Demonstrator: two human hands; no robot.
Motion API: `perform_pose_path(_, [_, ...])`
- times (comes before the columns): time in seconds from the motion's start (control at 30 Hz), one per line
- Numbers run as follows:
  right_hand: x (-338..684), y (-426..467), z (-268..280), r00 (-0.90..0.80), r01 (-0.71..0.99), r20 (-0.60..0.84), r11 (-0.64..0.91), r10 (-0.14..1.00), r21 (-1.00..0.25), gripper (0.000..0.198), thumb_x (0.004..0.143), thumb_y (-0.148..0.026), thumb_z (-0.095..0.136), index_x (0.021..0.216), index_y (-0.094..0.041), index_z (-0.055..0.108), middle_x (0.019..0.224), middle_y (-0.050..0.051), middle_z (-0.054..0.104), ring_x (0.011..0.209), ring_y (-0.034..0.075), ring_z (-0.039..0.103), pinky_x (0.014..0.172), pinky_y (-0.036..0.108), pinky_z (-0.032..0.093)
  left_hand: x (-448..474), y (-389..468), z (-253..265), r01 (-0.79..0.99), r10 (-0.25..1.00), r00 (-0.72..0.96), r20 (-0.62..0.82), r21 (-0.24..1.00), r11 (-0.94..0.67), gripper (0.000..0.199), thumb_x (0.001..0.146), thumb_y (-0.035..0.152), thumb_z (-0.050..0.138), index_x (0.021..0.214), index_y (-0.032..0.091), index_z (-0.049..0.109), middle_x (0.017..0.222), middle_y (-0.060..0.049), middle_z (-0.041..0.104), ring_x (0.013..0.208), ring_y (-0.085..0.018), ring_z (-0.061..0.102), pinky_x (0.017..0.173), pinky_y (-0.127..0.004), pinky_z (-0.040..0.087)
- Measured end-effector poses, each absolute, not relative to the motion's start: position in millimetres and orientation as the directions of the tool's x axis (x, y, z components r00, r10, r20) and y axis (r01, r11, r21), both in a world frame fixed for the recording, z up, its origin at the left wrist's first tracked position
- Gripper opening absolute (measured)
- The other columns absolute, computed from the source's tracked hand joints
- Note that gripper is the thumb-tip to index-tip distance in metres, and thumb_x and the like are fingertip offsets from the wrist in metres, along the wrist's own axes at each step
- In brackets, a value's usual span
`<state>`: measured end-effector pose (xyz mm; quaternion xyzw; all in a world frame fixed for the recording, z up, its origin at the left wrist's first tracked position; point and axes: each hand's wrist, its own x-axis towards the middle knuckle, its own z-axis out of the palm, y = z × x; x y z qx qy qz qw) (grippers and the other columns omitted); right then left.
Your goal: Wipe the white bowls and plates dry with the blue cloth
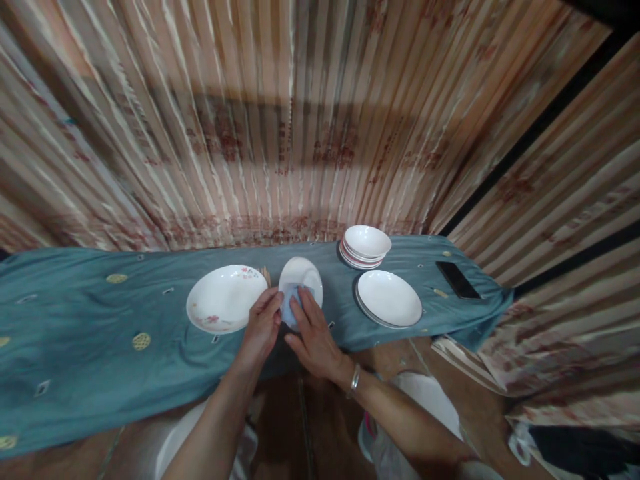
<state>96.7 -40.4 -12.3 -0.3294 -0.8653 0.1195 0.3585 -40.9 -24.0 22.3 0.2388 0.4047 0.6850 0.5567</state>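
Observation:
My left hand (pixel 261 325) grips the near left edge of a small white plate (pixel 303 275), which is tilted up over the teal cloth (pixel 90 347). My right hand (pixel 314 331) presses a pale blue cloth (pixel 291 303) against the plate's face. A silver bracelet (pixel 355 380) circles my right wrist. Just left of the held plate lies a larger white plate with pink flowers (pixel 225 298).
A white plate pair (pixel 389 298) lies to the right, with a stack of small white bowls (pixel 366 245) behind it. A black phone (pixel 457 279) rests near the cloth's right end. Striped curtains (pixel 300 133) hang close behind. Wooden sticks (pixel 267 274) peek out between the plates.

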Motion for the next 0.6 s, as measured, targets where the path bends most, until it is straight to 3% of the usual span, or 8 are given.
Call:
perform_pose_path(0.1, [102, -32, -3, -0.516, 0.524, 0.579, 0.767, 0.632, -0.37, 0.066, 0.1, -0.041, 0.037, 0.157, -0.02, 0.01, 0.164, 0.012, 0.012, 0.152, 0.029, 0.004, 0.12, 0.057, 0.021, -34, -28, 26, -0.543, 0.97, -0.231, -0.069, 0.837, -0.07, 0.032, 0.056, 0.035, 0.083, 0.079, 0.018, 0.07, 0.069, 0.003, 0.065, 0.062, -0.01, 0.057, 0.062, -0.021, 0.046])
perform_pose_path(0.23, [109, -10, 14, -0.426, 0.54, 0.626, 0.739, 0.653, -0.403, 0.056, 0.102, -0.04, 0.031, 0.154, -0.02, 0.024, 0.161, 0.012, 0.024, 0.151, 0.025, 0.013, 0.12, 0.054, 0.021, -23, -34, 27, -0.435, 0.985, -0.17, 0.014, 0.896, -0.088, 0.026, 0.064, 0.036, 0.078, 0.081, 0.018, 0.071, 0.071, 0.002, 0.065, 0.067, -0.012, 0.056, 0.066, -0.024, 0.045])
perform_pose_path(0.37, [113, 16, 19, -0.252, 0.46, 0.611, 0.648, 0.751, -0.607, 0.053, 0.102, -0.044, 0.026, 0.148, -0.02, 0.037, 0.155, 0.011, 0.037, 0.147, 0.021, 0.028, 0.122, 0.048, 0.023, -19, -37, 25, -0.327, 0.992, -0.118, 0.035, 0.942, -0.072, 0.021, 0.072, 0.037, 0.071, 0.082, 0.018, 0.07, 0.07, 0.001, 0.064, 0.064, -0.012, 0.052, 0.063, -0.024, 0.041])
perform_pose_path(0.47, [112, 33, 14, -0.142, 0.328, 0.523, 0.539, 0.84, -0.776, 0.06, 0.101, -0.052, 0.023, 0.143, -0.017, 0.046, 0.149, 0.012, 0.046, 0.143, 0.021, 0.036, 0.121, 0.045, 0.025, -21, -37, 24, -0.294, 0.993, -0.113, 0.038, 0.953, -0.07, 0.02, 0.073, 0.036, 0.07, 0.083, 0.018, 0.07, 0.073, 0.0, 0.065, 0.068, -0.014, 0.054, 0.066, -0.025, 0.041])
perform_pose_path(0.6, [107, 45, 2, -0.058, 0.225, 0.402, 0.404, 0.914, -0.887, 0.065, 0.098, -0.06, 0.023, 0.14, -0.017, 0.049, 0.146, 0.012, 0.051, 0.141, 0.023, 0.039, 0.12, 0.045, 0.026, -26, -38, 24, -0.283, 0.99, -0.136, 0.036, 0.956, -0.074, 0.019, 0.073, 0.035, 0.069, 0.082, 0.018, 0.07, 0.074, 0.0, 0.065, 0.071, -0.014, 0.055, 0.069, -0.025, 0.041])
